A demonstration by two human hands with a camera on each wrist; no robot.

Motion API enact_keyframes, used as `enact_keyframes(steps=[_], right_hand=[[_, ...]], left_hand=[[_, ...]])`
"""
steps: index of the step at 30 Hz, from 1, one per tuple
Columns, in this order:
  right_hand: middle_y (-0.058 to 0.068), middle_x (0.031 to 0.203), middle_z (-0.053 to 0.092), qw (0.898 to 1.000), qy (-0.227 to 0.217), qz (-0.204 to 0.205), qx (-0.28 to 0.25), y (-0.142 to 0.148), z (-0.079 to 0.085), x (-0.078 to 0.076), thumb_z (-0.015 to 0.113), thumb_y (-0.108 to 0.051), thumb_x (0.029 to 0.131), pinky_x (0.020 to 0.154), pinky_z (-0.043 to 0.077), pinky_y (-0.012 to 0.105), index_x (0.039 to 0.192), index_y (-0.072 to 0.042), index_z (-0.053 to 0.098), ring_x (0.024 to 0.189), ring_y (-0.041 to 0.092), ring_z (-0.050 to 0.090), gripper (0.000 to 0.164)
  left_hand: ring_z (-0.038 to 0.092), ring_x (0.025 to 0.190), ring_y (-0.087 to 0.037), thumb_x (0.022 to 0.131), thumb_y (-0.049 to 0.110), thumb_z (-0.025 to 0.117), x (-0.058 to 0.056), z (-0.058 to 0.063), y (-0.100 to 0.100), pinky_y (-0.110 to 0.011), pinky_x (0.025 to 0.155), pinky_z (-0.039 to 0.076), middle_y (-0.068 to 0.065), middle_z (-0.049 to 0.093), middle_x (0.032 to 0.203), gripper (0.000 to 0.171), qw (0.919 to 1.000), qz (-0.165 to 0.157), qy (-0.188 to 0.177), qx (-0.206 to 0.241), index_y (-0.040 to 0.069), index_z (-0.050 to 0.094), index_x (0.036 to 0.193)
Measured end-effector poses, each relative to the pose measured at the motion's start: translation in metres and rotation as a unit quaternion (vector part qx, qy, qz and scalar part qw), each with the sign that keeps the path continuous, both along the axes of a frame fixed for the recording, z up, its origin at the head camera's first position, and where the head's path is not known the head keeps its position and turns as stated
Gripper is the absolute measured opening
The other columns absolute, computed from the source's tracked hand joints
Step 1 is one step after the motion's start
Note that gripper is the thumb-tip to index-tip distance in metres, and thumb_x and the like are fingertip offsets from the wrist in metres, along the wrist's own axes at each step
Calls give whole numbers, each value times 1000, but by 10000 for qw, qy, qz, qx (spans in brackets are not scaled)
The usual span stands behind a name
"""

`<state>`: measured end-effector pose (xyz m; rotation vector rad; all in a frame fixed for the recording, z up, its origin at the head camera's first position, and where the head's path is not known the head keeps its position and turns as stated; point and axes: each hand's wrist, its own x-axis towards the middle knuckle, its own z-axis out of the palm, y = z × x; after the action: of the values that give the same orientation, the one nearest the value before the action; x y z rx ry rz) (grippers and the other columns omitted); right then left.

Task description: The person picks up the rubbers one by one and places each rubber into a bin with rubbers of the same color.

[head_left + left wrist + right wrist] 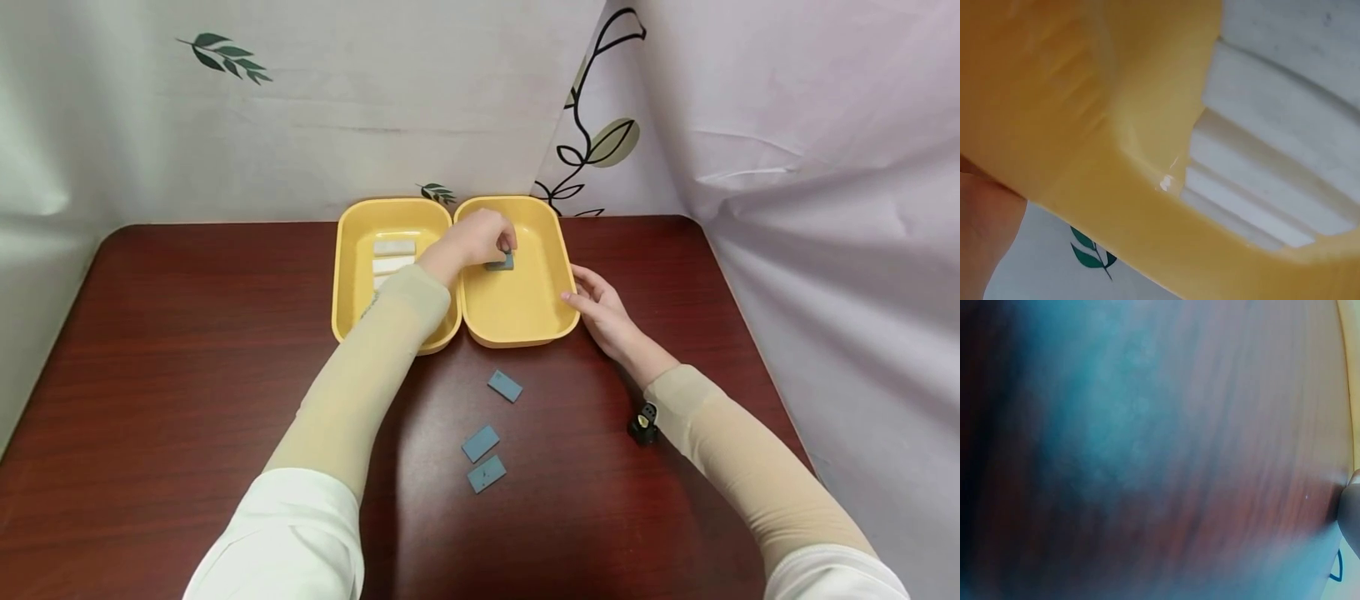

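Observation:
Two yellow plastic bins stand side by side at the back of the table. My left hand reaches over the left bin into the right bin, its curled fingertips pinching a small blue-grey tile. A blue-grey tile shows at the bin floor just below those fingertips, partly covered by the hand. With the thumb over the rim and the fingers along the outer wall, my right hand holds the right bin's right side. White blocks lie in a row inside the left bin, partly hidden by my left forearm in the head view.
Three blue-grey tiles lie on the dark red wooden table in front of the bins: one tile nearer them, two closer to me. A small black object is beside my right wrist. Pale curtains stand behind and at the sides.

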<state>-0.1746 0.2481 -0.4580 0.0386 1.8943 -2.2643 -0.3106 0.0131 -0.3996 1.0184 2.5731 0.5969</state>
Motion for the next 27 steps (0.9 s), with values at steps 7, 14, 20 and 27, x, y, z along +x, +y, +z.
enact_keyframes(steps=[7, 14, 20, 27], right_hand=[[-8, 127, 63, 10000, 21, -9, 7, -1, 1, 0, 52, 9, 99, 96, 53, 15, 159, 9, 32, 119, 4, 61, 63], [-8, 128, 62, 10000, -45, -47, 14, -2, 1, 1, 52, 9, 100, 96, 53, 15, 160, 8, 31, 120, 4, 60, 64], [-8, 129, 61, 10000, -70, -61, -2, -1, 1, 2, 52, 9, 100, 96, 53, 15, 160, 7, 32, 121, 4, 59, 63], [-8, 131, 60, 10000, -62, -39, 29, -1, 1, 0, 52, 8, 101, 97, 53, 14, 160, 7, 32, 122, 4, 58, 63]], left_hand=[[69, 110, -27, 96, -1, 69, 2, 19, -10, -37, 102, 55, -15, 76, 117, 21, 9998, -2, 66, 171, 1, 76, 116], [70, 109, -28, 97, 1, 67, 6, 33, -23, -38, 100, 56, -16, 76, 116, 22, 9990, -24, 42, 443, 1, 76, 118], [71, 107, -29, 98, 0, 64, 16, 40, -35, -38, 100, 57, -18, 76, 114, 21, 9959, -164, -40, 890, -1, 76, 116], [72, 104, -27, 96, -2, 69, 33, 45, -44, -37, 98, 60, -18, 77, 114, 20, 9916, -330, -186, 1237, -2, 76, 115]])
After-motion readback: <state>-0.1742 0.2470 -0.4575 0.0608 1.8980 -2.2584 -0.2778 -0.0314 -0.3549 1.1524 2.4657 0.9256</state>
